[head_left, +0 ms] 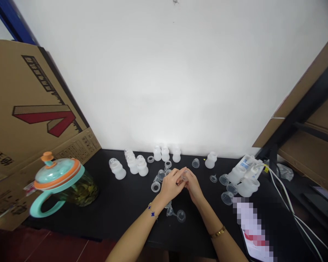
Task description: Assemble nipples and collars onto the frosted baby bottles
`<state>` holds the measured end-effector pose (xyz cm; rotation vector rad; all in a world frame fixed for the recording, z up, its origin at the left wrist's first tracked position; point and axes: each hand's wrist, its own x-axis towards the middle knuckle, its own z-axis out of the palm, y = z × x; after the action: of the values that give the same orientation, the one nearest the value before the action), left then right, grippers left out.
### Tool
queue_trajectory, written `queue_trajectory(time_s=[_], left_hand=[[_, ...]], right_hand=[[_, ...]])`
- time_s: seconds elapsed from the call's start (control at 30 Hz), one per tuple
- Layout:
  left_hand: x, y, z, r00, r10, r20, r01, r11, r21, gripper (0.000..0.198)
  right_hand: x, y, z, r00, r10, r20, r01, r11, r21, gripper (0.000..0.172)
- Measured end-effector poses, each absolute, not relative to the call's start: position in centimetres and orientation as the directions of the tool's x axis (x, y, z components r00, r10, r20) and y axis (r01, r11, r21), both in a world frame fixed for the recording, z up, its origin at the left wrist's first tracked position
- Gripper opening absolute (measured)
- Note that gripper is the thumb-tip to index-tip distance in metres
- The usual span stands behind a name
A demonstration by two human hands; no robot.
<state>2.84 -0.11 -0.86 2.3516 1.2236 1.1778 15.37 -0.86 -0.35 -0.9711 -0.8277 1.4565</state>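
Observation:
My left hand and my right hand meet above the middle of the black table. Between their closed fingers is a small translucent round piece, partly hidden, perhaps a bottle collar or nipple. Just left of my hands lie a clear dome cap and a white collar ring. Below them, a clear silicone nipple lies beside a clear round part. Farther back on the right, a clear cap and a flat nipple rest on the table.
White baby bottles stand in several groups toward the wall. At the left is a teapot with a turquoise handle, before a cardboard box. On the right are open white bottles, clear caps, white cables and a phone.

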Motion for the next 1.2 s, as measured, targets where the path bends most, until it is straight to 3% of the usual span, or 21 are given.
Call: queue_trajectory(time_s=[0.23,0.4,0.87,1.2], left_hand=[[3.0,-0.3,-0.6,0.248,0.795,0.554,0.542,-0.588,0.6,0.04],[2.9,-0.3,-0.6,0.252,0.807,0.534,0.547,-0.574,0.61,0.049],[2.8,0.1,-1.1,0.247,0.808,0.535,0.578,-0.566,0.588,0.052],[2.4,0.2,-0.8,0.304,0.783,0.543,0.624,-0.594,0.507,0.051]], right_hand=[[15.4,-0.7,-0.8,-0.001,0.994,-0.112,-0.414,-0.102,-0.905,0.033],[15.5,-0.5,-1.3,-0.029,0.993,-0.112,-0.384,-0.114,-0.916,0.033],[15.2,-0.7,-0.6,-0.009,0.999,-0.052,-0.326,-0.052,-0.944,0.025],[15.7,0.1,-1.6,0.054,0.998,-0.012,-0.228,0.0,-0.974,0.039]])
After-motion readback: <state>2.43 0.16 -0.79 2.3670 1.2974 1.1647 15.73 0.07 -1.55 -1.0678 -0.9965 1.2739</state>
